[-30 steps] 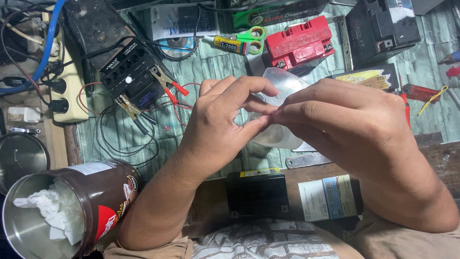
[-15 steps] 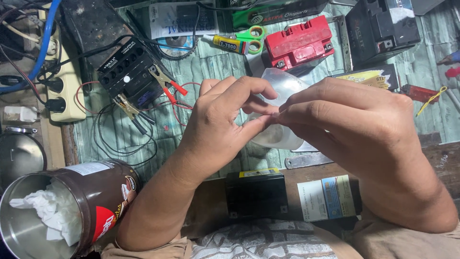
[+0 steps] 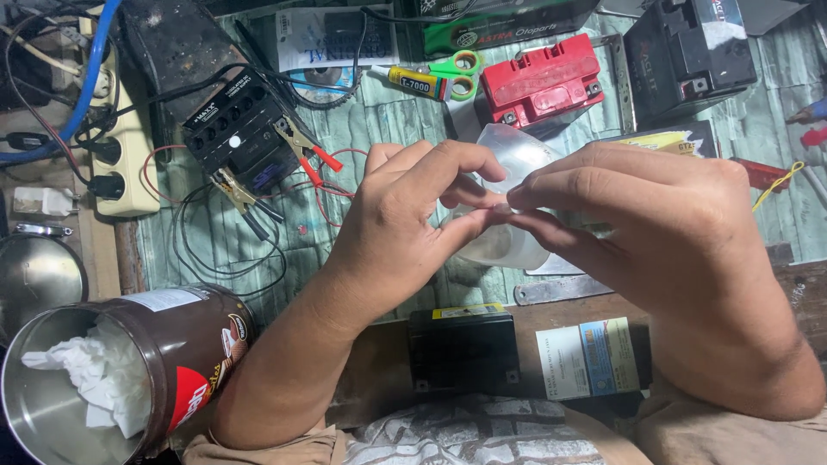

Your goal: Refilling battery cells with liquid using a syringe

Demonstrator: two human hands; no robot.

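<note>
1. Left hand [image 3: 405, 224] and right hand [image 3: 655, 232] raised together above the bench [image 3: 388, 120], fingertips meeting at the middle.
2. Both grips pinched on a clear plastic piece [image 3: 517, 155], held up between the hands; exact shape hard to tell.
3. Behind: red battery [image 3: 541, 82], green-handled scissors [image 3: 452, 73], black charger [image 3: 237, 133] with clip leads.
4. Near left: brown tin [image 3: 172, 344] stuffed with white tissue [image 3: 99, 370].
5. Below the hands: small black battery [image 3: 463, 349].
</note>
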